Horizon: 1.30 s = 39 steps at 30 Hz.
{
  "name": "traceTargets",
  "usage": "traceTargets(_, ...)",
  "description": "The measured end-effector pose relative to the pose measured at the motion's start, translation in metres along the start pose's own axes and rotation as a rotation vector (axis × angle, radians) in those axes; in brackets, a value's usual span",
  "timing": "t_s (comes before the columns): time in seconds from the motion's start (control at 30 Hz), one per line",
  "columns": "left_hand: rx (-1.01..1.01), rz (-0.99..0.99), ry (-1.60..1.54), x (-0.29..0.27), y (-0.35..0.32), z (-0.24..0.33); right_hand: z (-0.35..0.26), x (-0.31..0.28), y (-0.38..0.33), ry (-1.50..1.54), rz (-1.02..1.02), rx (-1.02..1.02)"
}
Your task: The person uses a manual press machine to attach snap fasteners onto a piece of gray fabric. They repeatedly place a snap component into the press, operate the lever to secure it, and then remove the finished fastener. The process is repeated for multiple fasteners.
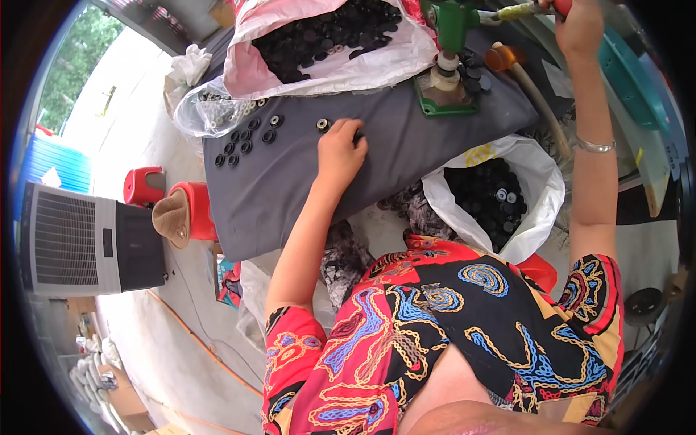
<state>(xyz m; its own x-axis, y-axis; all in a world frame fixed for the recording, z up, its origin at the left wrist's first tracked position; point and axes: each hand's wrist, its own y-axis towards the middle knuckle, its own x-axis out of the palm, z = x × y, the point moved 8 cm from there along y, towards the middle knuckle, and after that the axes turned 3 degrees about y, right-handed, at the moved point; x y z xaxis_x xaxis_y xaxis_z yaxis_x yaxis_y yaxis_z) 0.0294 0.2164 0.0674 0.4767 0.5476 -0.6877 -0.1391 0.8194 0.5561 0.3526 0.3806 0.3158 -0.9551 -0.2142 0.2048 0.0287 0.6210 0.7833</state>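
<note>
My left hand (pixel 341 154) rests on the grey cloth-covered table with its fingers curled. Something dark shows between thumb and fingers, too small to make out. Touching or just beside the fingertips is a black ring with a metal centre (pixel 323 125). More black rings (pixel 246 138) lie in loose rows farther left. Up at the far right, my right hand (pixel 580 30) is closed around the lever (pixel 523 10) of a green hand press (pixel 453 29). The press's base (pixel 446 101) stands on the table's right part.
A white sack of black caps (pixel 326 36) lies open behind; another sack (pixel 540 174) sits at the table's near right. A clear bag of metal parts (pixel 210 109) is at the left. A mallet (pixel 533 80) lies right of the press. Red stools (pixel 145 185) and an air cooler (pixel 72 239) stand left.
</note>
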Motion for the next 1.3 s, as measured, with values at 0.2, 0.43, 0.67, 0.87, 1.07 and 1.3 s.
traceTargets(0.2,-0.018,0.071,0.121,-0.027,-0.021,-0.013,-0.001,0.0,-0.001,-0.016,-0.001,-0.017)
traceTargets(0.43,-0.254,0.219,0.058,-0.033,-0.008,-0.073,-0.005,0.004,-0.003,-0.031,0.008,-0.041)
traceTargets(0.67,-0.185,0.195,0.192,-0.02,-0.001,-0.072,-0.005,0.0,0.005,-0.051,-0.068,-0.063)
traceTargets(0.87,-0.129,0.187,0.313,-0.025,-0.007,-0.077,0.003,-0.001,0.008,-0.019,-0.058,-0.033)
traceTargets(1.07,-0.12,0.17,0.322,-0.019,-0.003,-0.073,-0.007,0.0,0.0,-0.028,-0.005,0.027)
traceTargets(1.3,-0.101,0.164,0.331,-0.025,-0.02,-0.08,-0.015,0.028,-0.007,-0.041,-0.067,0.02)
